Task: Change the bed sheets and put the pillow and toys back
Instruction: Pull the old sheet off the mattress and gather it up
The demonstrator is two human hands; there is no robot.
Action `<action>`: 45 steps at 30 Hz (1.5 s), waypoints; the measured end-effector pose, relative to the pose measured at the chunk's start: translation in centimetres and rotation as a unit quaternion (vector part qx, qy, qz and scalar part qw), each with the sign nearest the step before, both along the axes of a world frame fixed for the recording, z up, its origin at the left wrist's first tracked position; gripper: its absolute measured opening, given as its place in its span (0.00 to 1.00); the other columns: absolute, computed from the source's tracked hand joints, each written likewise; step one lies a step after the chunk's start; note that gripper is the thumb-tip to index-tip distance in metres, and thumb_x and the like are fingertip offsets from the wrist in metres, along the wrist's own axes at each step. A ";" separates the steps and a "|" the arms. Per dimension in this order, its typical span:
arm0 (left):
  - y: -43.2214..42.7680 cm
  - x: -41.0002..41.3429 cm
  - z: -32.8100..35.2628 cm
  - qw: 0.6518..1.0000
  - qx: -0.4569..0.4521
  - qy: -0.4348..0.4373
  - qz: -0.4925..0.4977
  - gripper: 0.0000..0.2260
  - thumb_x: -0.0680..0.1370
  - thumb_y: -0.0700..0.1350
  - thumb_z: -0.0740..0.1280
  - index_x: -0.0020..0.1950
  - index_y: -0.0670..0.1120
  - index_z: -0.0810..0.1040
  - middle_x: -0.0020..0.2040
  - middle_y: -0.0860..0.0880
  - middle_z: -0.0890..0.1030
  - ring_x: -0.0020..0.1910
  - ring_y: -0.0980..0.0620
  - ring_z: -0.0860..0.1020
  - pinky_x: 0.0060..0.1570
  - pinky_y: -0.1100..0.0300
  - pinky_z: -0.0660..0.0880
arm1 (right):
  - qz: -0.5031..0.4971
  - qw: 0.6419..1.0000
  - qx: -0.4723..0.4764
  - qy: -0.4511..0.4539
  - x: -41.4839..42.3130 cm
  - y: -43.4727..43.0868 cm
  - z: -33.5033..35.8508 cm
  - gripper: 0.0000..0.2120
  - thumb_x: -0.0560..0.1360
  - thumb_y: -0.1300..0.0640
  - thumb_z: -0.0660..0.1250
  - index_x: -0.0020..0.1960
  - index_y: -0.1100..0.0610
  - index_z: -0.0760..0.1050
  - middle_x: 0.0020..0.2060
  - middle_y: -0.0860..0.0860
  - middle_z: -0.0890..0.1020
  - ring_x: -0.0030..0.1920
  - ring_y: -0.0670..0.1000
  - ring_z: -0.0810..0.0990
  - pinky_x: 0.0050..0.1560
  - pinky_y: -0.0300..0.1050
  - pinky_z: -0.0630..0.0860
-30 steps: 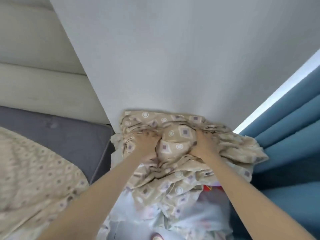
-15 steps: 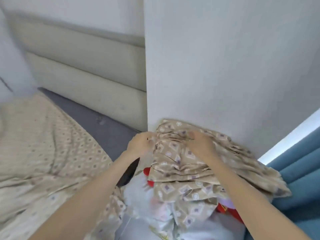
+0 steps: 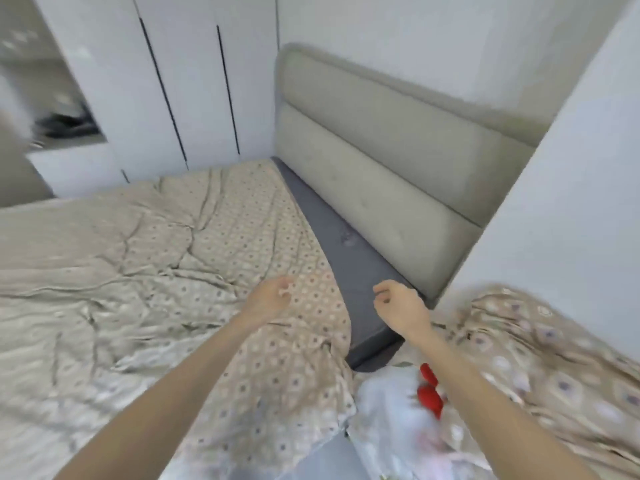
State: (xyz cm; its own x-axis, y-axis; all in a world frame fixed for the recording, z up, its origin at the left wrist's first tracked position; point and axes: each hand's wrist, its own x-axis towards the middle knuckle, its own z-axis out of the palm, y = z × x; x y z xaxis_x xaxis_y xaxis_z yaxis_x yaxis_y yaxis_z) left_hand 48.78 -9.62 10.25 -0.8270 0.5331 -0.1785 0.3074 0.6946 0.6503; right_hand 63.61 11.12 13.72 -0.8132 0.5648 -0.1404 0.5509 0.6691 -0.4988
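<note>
A wrinkled beige patterned sheet [image 3: 145, 271] covers most of the bed, leaving a strip of grey mattress [image 3: 349, 258] bare along the headboard. My left hand [image 3: 273, 297] hovers over the sheet's edge, fingers loosely curled, holding nothing. My right hand [image 3: 398, 306] hangs over the mattress corner, also empty with fingers apart. A bundled beige patterned sheet [image 3: 540, 351] lies in a heap at the right, beside the bed. Under it show a white cloth or toy [image 3: 391, 396] and something red [image 3: 429, 393]; the blur hides what they are.
A padded grey-green headboard [image 3: 381, 161] runs along the back. A white wall column [image 3: 561, 209] stands at the right, close to the bed corner. White wardrobe doors [image 3: 180, 84] and an open shelf niche [image 3: 59, 109] are at the far left.
Both hands have let go of the bundled sheet and moved left toward the bed. The view has swung left, from the wall and heap to the whole bed.
</note>
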 end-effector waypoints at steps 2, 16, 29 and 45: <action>-3.4 -1.7 -0.1 1.000 -0.010 -0.001 0.010 0.17 0.80 0.39 0.59 0.69 0.43 0.72 0.68 0.46 0.73 0.67 0.48 0.72 0.59 0.58 0.70 | 0.025 0.999 -0.007 -0.023 -2.4 -2.2 -0.5 0.14 0.79 0.55 0.58 0.63 0.48 0.75 0.53 0.50 0.82 0.51 0.53 0.80 0.47 0.46 0.78; -21.9 -14.4 -5.4 0.990 -0.009 -0.083 0.117 0.21 0.80 0.39 0.59 0.73 0.48 0.65 0.71 0.47 0.69 0.65 0.48 0.73 0.58 0.55 0.73 | 0.127 0.978 -0.069 -0.149 -20.0 -17.4 -7.7 0.18 0.76 0.59 0.63 0.65 0.52 0.72 0.63 0.50 0.75 0.62 0.53 0.75 0.59 0.47 0.73; -22.2 -26.8 -15.1 0.973 -0.076 -0.122 0.179 0.23 0.80 0.40 0.60 0.75 0.48 0.62 0.70 0.45 0.68 0.66 0.48 0.71 0.61 0.58 0.69 | 0.202 0.931 -0.092 -0.290 -36.7 -19.3 -20.6 0.30 0.73 0.52 0.67 0.73 0.52 0.60 0.67 0.55 0.67 0.67 0.59 0.67 0.62 0.51 0.70; -22.2 -35.1 -31.6 0.946 -0.130 -0.171 0.243 0.25 0.79 0.41 0.59 0.76 0.50 0.58 0.73 0.46 0.62 0.68 0.48 0.67 0.61 0.57 0.67 | 0.303 0.831 -0.119 -0.452 -45.1 -21.8 -39.0 0.57 0.69 0.50 0.75 0.76 0.60 0.33 0.75 0.63 0.38 0.75 0.66 0.43 0.72 0.63 0.56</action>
State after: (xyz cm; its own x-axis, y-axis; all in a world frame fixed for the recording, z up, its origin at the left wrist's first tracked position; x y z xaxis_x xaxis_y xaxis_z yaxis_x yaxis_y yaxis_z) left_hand 13.66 -31.86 -21.38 -0.8336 0.0052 -0.5524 -0.2869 0.8505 0.4409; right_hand 18.46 -10.65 -25.26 -0.4404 -0.0417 -0.8969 0.3696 0.9020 -0.2234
